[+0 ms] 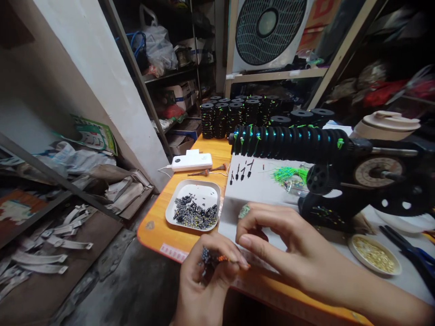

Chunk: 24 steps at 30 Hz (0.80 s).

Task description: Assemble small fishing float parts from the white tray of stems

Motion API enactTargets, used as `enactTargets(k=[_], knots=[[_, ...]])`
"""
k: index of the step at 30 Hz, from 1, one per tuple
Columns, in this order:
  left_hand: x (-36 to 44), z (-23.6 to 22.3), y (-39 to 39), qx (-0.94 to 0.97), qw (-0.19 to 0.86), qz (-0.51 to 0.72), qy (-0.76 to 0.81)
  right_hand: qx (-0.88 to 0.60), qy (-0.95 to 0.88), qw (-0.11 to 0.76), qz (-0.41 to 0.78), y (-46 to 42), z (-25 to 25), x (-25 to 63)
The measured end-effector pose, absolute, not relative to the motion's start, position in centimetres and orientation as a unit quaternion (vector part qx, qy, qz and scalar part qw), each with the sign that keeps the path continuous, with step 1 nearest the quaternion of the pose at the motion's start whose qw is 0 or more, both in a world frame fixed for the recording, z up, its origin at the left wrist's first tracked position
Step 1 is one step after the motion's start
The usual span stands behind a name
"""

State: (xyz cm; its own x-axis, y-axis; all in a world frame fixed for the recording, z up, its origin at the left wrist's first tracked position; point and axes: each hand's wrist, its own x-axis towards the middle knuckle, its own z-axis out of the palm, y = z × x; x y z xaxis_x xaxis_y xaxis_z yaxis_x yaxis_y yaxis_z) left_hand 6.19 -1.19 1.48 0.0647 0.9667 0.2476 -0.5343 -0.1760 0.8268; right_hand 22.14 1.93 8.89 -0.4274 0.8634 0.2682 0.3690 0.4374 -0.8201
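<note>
Left hand (210,276) pinches beads (223,258), right hand (287,240) unclosed; tray (204,189) holds dark pieces (195,212), dish (393,272) golden.

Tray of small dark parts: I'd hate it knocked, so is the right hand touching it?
Apart: the head view shows a strip of white surface between the tray and the right hand.

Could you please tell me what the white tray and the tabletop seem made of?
The white tray looks like smooth plastic, judging by its rounded, moulded corners. The tabletop seems wood or laminate, orange-brown with faint grain and slight sheen.
</note>
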Motion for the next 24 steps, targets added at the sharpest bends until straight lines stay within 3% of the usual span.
enactTargets(k=[6, 16, 24], knots=[[6.6, 1.7, -1.7, 0.393, 0.659, 0.600, 0.224, -0.381, -0.767, 0.382, 0.347, 1.5, 8.4, 21.9], [6.3, 2.2, -1.3, 0.393, 0.528, 0.651, 0.378, -0.351, -0.783, 0.459, 0.230, 1.8, 8.0, 22.5], [4.9, 1.1, -0.9, 0.385, 0.478, 0.677, 0.406, -0.333, -0.853, 0.361, 0.177, 2.1, 7.8, 23.0]])
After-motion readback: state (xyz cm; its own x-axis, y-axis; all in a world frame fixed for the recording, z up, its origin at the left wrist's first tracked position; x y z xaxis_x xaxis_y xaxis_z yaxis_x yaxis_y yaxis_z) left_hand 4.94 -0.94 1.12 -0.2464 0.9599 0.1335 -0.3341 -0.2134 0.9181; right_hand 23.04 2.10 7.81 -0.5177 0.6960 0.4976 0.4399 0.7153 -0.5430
